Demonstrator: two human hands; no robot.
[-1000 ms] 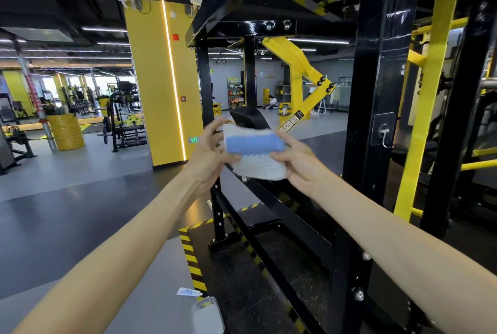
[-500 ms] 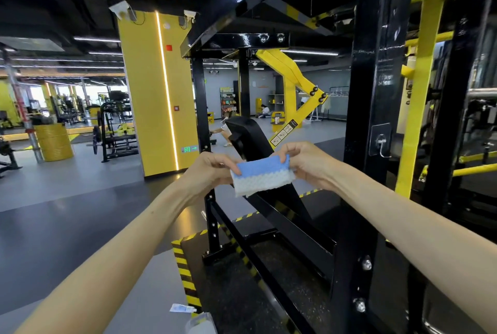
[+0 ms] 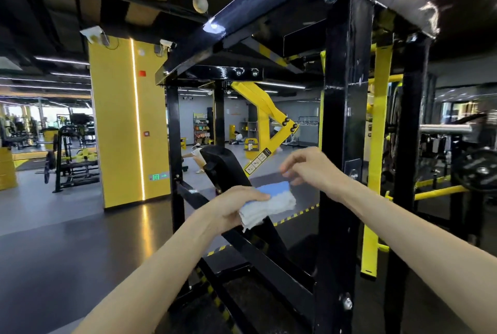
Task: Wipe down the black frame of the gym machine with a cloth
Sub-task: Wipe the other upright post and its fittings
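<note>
While the left hand [image 3: 234, 206] grips the cloth [image 3: 274, 200], the right hand [image 3: 312, 169] hovers above, blurred fingers [image 3: 291, 163] seemingly loosely curled

We see a cloth [image 3: 271, 200] that is mostly white, with a light blue band along its upper edge. The frame [image 3: 343, 145] of the machine is glossy black, while its angled arm [image 3: 258, 97] and an upright bar [image 3: 377, 145] are bright yellow. Yellow-and-black diagonal stripes mark the tape [image 3: 295, 214] on the dark grey floor [image 3: 53, 239]. The pillar [image 3: 115, 118] is yellow too; we find on it a white light strip [image 3: 137, 132], a small red patch [image 3: 142, 73] and a green sign [image 3: 158, 176].
</note>
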